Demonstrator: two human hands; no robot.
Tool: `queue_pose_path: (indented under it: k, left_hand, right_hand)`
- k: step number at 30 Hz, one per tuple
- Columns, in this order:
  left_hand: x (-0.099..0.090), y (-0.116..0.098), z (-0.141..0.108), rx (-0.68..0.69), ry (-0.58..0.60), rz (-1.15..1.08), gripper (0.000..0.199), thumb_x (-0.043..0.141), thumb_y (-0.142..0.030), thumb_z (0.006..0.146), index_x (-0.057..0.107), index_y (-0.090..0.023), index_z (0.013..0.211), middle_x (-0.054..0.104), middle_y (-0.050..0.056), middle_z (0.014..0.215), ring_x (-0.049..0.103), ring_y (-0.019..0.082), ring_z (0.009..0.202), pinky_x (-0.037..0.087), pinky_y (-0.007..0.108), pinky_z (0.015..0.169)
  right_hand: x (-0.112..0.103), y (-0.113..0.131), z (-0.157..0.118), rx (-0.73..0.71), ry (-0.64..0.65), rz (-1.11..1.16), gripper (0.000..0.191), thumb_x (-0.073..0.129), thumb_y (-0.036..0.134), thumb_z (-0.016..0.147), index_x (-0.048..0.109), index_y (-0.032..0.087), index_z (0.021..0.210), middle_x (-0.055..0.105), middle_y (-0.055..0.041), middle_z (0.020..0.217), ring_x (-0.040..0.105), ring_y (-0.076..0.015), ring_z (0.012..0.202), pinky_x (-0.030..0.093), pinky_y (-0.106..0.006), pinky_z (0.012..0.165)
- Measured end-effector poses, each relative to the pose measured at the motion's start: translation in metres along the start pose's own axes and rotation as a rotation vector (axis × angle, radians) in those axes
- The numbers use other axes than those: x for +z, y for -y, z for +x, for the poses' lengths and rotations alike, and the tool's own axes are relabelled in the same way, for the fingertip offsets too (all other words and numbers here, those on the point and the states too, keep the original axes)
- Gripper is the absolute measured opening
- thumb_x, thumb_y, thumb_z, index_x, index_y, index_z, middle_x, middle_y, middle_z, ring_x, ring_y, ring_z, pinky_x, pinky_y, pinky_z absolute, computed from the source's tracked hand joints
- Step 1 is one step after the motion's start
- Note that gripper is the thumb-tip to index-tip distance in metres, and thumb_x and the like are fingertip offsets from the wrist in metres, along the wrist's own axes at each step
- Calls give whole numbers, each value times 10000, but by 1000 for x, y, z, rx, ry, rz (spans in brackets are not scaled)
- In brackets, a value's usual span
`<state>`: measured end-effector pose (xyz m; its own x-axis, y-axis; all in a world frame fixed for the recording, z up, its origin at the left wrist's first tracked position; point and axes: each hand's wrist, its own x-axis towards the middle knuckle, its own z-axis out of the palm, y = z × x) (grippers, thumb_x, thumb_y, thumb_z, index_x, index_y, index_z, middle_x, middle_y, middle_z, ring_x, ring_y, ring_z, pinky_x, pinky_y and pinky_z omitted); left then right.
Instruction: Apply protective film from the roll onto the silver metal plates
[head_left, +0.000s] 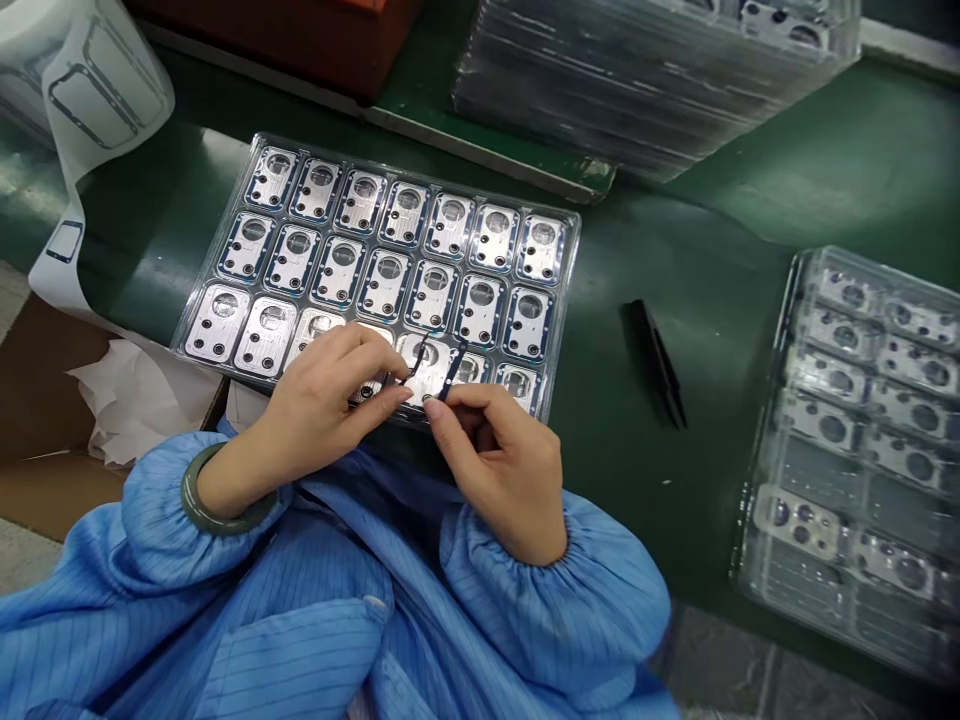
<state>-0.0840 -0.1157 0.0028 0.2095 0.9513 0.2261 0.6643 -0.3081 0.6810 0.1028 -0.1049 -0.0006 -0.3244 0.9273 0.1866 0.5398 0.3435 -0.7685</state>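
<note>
A clear plastic tray [568,290] holds rows of silver metal plates, each with one large round hole and smaller ones. Many plates in the upper rows have a dark blue border, while a plain plate [217,322] lies at the lower left. Over the front row, a thin dark frame-shaped sticker [454,368] is stretched between both hands, above a silver plate [427,378]. My left hand [322,395] pinches its left side with thumb and forefinger. My right hand [510,465] pinches its right side near the lower corner. The fingers hide part of the front row.
Black tweezers [656,362] lie on the green table right of the tray. Further right stands another clear tray [795,450] with metal parts. Behind are stacked clear trays [622,90] and a red-brown box [292,40]. A roll of frame stickers [112,90] trails off the left, above a cardboard box [60,400].
</note>
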Motion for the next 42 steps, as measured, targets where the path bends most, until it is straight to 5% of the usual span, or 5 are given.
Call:
queue_pose_path:
  k: [12, 16, 21, 34, 42]
  left_hand:
    - [14, -8, -3, 78, -304, -112, 170, 624, -162, 836, 554, -212, 982, 619, 20, 885, 606, 137, 856, 539, 266, 739]
    - [19, -11, -5, 38, -315, -289, 234, 623, -119, 833, 532, -214, 1026, 625, -11, 860, 624, 80, 715, 543, 177, 613]
    - [29, -12, -9, -49, -296, -461, 230, 581, -151, 869, 475, -228, 1058, 597, -9, 857, 659, 86, 666, 589, 196, 606]
    - [30, -14, -8, -63, -353, -458, 214, 588, -152, 867, 448, -228, 1010, 571, -35, 799, 653, 64, 613, 569, 149, 560]
    - [30, -13, -7, -42, -331, -553, 239, 588, -94, 850, 459, -214, 1011, 586, -31, 797, 662, 69, 617, 575, 159, 580]
  right_hand:
    - [7, 1, -1, -121, -170, 90, 91, 659, 142, 819, 598, 210, 808, 634, 28, 704, 549, -91, 544, 460, -220, 515]
    - [10, 3, 0, -139, -190, 77, 67, 636, 159, 839, 599, 214, 828, 653, 10, 720, 603, -119, 599, 481, -244, 532]
    - [11, 3, 1, -210, -239, 24, 83, 585, 153, 870, 595, 229, 903, 685, -22, 800, 642, -158, 695, 516, -292, 602]
    - [22, 0, -4, -311, -384, -384, 283, 607, 183, 859, 570, 247, 1133, 698, -78, 952, 664, -207, 795, 532, -313, 700]
    - [23, 0, -4, -320, -459, -415, 212, 638, 179, 835, 630, 233, 1040, 683, -93, 968, 644, -239, 865, 510, -356, 765]
